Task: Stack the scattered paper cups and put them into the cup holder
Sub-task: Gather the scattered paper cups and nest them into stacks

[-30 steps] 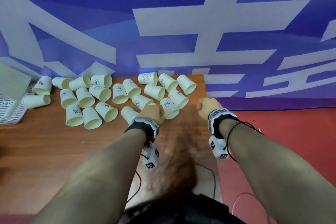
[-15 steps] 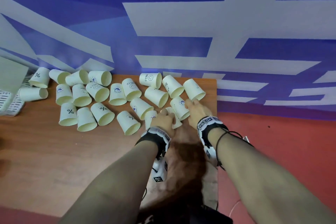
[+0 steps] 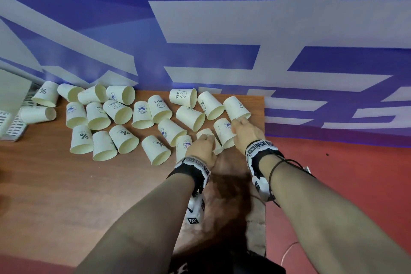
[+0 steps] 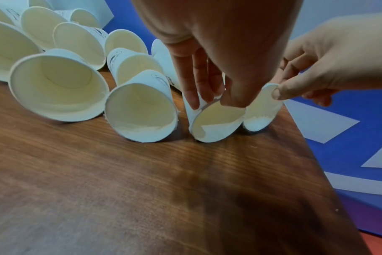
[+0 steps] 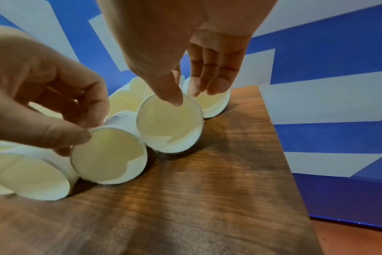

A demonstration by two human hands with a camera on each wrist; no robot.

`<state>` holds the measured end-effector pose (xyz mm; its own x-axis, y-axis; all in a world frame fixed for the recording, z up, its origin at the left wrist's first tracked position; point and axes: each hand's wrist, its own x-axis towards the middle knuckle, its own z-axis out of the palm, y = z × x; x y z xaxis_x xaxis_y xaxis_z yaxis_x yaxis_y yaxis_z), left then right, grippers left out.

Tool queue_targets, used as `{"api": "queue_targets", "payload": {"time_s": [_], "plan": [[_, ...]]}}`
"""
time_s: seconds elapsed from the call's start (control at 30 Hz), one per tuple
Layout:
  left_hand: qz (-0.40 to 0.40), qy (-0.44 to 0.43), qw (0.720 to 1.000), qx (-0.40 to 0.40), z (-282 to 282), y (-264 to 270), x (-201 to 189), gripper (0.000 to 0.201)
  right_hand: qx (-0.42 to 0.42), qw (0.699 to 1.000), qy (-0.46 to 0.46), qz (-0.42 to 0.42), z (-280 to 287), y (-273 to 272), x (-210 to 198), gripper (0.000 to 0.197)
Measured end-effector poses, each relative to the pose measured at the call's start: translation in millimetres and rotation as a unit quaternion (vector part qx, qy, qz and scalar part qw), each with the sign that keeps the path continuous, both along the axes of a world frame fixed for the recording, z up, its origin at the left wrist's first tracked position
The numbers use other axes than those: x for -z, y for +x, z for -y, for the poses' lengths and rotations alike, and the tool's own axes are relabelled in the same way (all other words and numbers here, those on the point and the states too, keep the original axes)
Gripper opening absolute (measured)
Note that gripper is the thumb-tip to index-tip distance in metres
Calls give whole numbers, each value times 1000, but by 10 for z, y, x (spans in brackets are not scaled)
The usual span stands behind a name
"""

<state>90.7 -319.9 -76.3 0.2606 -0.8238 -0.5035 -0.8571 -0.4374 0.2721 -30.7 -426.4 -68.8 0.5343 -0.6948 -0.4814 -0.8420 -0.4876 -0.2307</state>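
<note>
two dozen or so light, easily crushed paper cups [image 3: 124, 141] lie on their sides on the table [image 3: 55, 184], where the left hand [image 3: 203, 150] pinches one cup's rim [image 4: 216, 120] and the right hand [image 3: 245, 132] closes on its neighbour [image 5: 169, 126], best held gently at the rim.

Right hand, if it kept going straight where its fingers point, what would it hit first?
The right hand already has its thumb on one lying cup; straight on, its fingers likely meet the rearmost right cup, though depth is unclear.
</note>
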Motion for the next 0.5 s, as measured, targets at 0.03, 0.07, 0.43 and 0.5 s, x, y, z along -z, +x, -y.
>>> {"api": "queue_targets", "payload": {"time_s": [0.03,0.07,0.43,0.5], "plan": [[-1,-5,1000,-1,-3,-1,-26,28,11,1000,-5,3,-11,-25,-18,37],[-1,-8,1000,-4,-3,1,-56,29,23,1000,-9,3,-18,-47,-39,36],[57,-67,996,-9,-267,16,-675,32,59,995,-77,32,-389,-265,-765,23],[49,-90,994,-36,-411,74,-800,34,73,992,-87,48,-542,-267,-905,22]]}}
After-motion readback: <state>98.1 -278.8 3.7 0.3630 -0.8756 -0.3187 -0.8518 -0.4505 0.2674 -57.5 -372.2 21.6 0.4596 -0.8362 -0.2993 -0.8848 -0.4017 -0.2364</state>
